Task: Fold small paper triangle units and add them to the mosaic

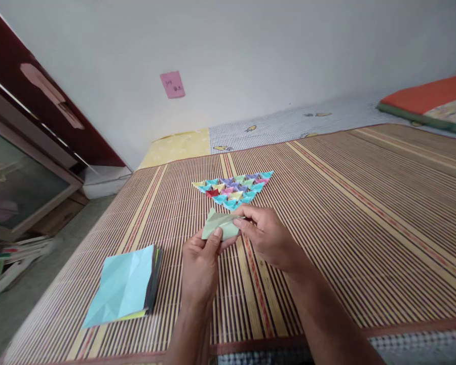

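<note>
A pale green sheet of paper (223, 223), partly folded with one corner pointing up, is held between both hands above the striped mat. My left hand (202, 251) grips its lower left part, thumb on top and fingers beneath. With thumb and forefinger, my right hand (268, 235) pinches its right edge. Just beyond the hands lies a triangle of small folded paper pieces (235, 187) in blue, purple, yellow, pink, green and red, set in rows. Left of my left hand rests a stack of square paper (123, 281), its top sheet light blue and creased.
The striped mat (327, 228) covers the bed. Behind it are yellow cloth (182, 146) and patterned cloth (266, 129) along the wall. Folded orange and green bedding (425, 99) sits at far right. A pink note (172, 84) hangs on the wall. A glass-panelled door (19, 172) stands left.
</note>
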The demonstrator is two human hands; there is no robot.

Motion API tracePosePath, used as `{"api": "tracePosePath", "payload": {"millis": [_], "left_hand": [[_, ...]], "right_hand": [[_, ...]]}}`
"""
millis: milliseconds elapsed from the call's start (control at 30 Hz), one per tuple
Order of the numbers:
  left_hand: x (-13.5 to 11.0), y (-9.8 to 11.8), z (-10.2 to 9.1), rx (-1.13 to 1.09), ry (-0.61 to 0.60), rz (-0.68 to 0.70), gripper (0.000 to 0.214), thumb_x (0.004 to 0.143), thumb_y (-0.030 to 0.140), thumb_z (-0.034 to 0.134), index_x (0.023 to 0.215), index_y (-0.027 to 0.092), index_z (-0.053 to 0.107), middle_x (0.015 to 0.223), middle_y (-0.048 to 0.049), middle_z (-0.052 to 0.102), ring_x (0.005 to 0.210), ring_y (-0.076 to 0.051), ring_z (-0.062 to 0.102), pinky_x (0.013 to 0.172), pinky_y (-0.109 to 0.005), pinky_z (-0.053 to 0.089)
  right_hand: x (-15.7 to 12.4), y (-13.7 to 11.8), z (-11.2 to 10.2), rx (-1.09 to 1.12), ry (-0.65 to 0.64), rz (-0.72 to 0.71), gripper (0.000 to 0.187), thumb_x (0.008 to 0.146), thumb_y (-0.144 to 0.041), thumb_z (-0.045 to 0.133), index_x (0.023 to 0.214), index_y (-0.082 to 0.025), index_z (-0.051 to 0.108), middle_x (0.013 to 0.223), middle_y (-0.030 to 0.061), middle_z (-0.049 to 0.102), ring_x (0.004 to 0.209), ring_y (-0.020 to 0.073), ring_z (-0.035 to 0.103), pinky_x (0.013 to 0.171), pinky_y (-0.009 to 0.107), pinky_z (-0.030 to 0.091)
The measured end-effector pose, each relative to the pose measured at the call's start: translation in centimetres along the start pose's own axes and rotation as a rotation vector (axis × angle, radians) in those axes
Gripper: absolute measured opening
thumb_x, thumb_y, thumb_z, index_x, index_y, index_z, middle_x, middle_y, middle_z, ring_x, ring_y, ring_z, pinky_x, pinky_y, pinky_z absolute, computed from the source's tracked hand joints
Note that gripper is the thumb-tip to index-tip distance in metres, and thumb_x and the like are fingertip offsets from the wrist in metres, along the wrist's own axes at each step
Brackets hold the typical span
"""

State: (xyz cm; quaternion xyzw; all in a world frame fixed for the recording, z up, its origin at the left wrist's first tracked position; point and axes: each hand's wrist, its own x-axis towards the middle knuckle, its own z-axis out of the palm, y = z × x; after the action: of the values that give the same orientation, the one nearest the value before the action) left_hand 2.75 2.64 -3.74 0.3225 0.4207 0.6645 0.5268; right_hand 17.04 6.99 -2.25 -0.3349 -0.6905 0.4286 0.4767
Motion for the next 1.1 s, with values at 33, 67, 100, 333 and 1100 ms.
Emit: {"api": "tracePosePath", "payload": {"millis": [33,67,100,333,1100], "left_hand": [[0.0,0.0,0.0,0.003,-0.005,-0.003,0.030,0.073,0.021,0.085,0.102,0.014,0.080,0.096,-0.0110,0.083,0.103,-0.029,0.076,0.083,-0.034,0.064],[0.1,0.0,0.0,0.005,-0.010,-0.007,0.028,0.074,0.021,0.084,0.101,0.013,0.080,0.097,-0.0114,0.083,0.104,-0.029,0.076,0.083,-0.034,0.064],[0.1,-0.1,-0.1,0.007,-0.016,-0.010,0.026,0.074,0.021,0.084,0.099,0.013,0.080,0.098,-0.0117,0.082,0.104,-0.029,0.075,0.084,-0.035,0.064],[0.0,-0.1,-0.1,0.028,-0.034,0.003,0.016,0.076,0.020,0.084,0.091,0.015,0.082,0.098,-0.0098,0.083,0.099,-0.026,0.076,0.082,-0.033,0.064],[0.3,0.7,-0.7,-0.080,-0.167,-0.089,0.009,0.084,0.020,0.075,0.081,0.013,0.081,0.097,-0.0101,0.082,0.102,-0.026,0.076,0.093,-0.038,0.063]], "right_hand": [[0.0,0.0,-0.1,-0.006,-0.010,-0.001,0.020,0.092,-0.018,0.053,0.078,-0.019,0.068,0.073,-0.0002,0.063,0.071,0.0160,0.060,0.067,0.029,0.044],[0.0,0.0,-0.3,-0.008,-0.020,-0.002,0.020,0.092,-0.017,0.053,0.080,-0.019,0.070,0.074,0.0001,0.065,0.073,0.0165,0.061,0.069,0.029,0.046],[0.0,0.1,-0.4,-0.004,-0.026,0.001,0.020,0.091,-0.017,0.054,0.082,-0.019,0.071,0.076,0.0004,0.066,0.075,0.0170,0.063,0.070,0.029,0.047],[0.2,0.4,-0.1,0.056,0.057,0.065,0.011,0.080,-0.022,0.071,0.071,-0.018,0.066,0.063,-0.0035,0.058,0.059,0.0123,0.051,0.056,0.024,0.042],[0.2,1.0,-0.8,0.005,0.037,0.084,0.015,0.087,-0.028,0.061,0.080,-0.016,0.069,0.071,0.0016,0.063,0.066,0.0168,0.055,0.063,0.030,0.042]]}}
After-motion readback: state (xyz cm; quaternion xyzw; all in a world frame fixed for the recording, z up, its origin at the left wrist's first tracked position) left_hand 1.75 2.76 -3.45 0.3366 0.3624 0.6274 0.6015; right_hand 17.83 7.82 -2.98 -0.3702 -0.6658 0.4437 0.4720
